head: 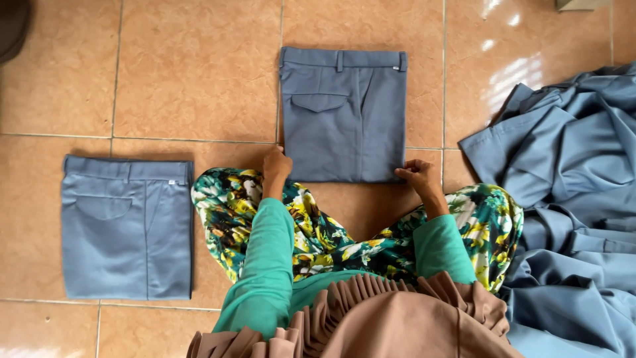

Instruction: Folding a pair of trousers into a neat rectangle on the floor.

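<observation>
A folded pair of grey-blue trousers (344,113) lies flat on the tiled floor in front of me, waistband away from me and pocket flap at the upper left. My left hand (276,166) rests at its near left corner, fingers curled at the fabric edge. At the near right corner, my right hand (417,176) pinches the edge. Both arms wear green sleeves. My crossed legs, in floral fabric, sit just below the trousers.
A second folded grey-blue pair of trousers (126,229) lies to my left. A loose heap of grey-blue garments (573,199) fills the right side. The floor (199,73) is glossy orange tile. A dark object (12,26) sits at the top left corner.
</observation>
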